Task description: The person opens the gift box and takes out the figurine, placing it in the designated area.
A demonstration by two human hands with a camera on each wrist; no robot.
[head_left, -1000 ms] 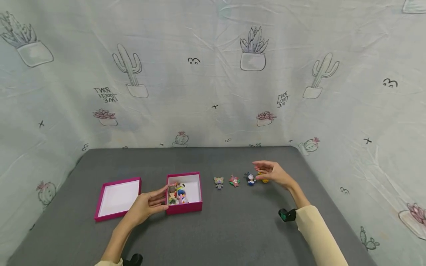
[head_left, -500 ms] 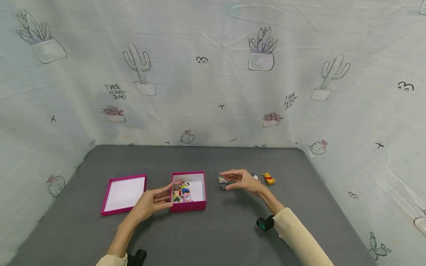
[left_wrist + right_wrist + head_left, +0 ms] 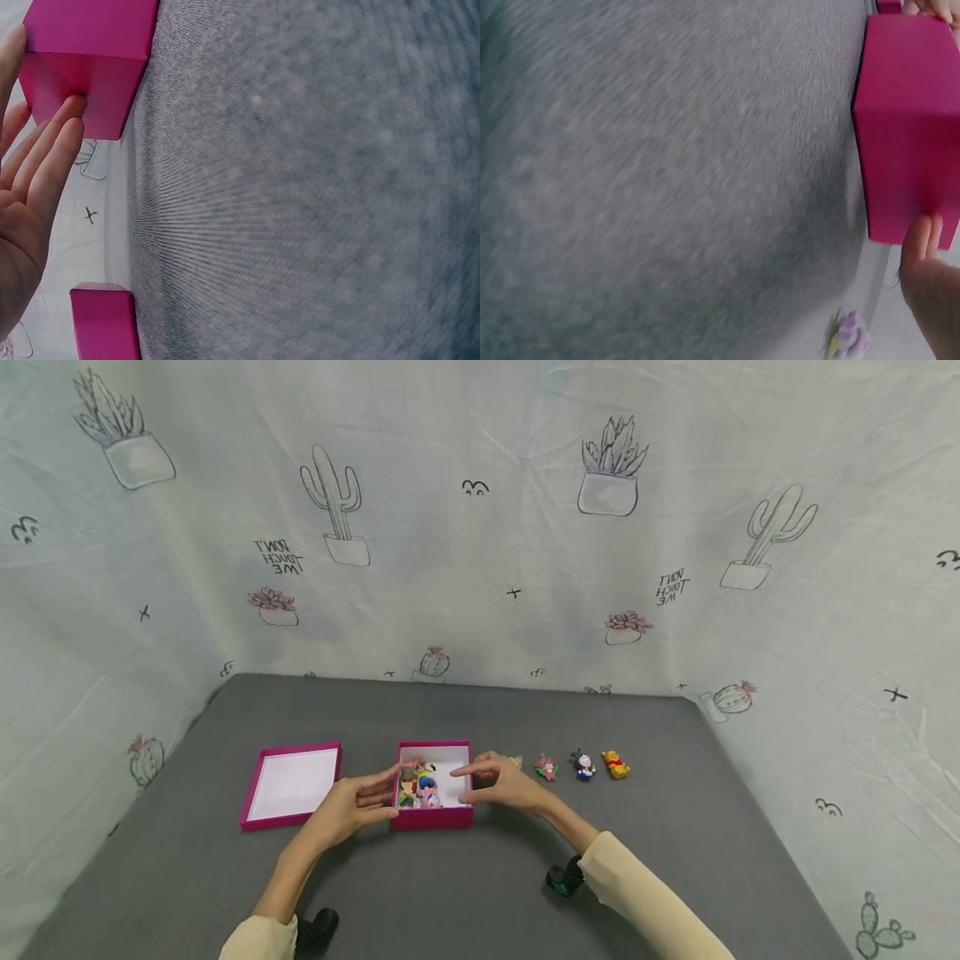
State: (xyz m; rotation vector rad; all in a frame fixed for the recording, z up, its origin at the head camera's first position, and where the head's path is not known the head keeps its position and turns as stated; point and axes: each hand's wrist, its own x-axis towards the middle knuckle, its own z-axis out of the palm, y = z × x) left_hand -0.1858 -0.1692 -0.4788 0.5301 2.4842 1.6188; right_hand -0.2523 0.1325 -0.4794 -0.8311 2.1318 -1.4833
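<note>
The pink box (image 3: 433,819) lay at nine o'clock from the right hand (image 3: 506,782), spread wide. The left hand (image 3: 347,811), straight-fingered, touched the box's nine-o'clock side.

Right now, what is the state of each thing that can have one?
Pink box: open, partly filled.
Pink lid: off, inside up.
Boxed figurines: clustered toward the left.
Left hand: touching the box's left wall.
Right hand: at the box's right wall.
Yellow bear figurine: outside the box.
Blue-and-white figurine: outside the box.
Pink-and-green figurine: outside the box.
Tan-eared figurine: outside the box, partly hidden.
</note>
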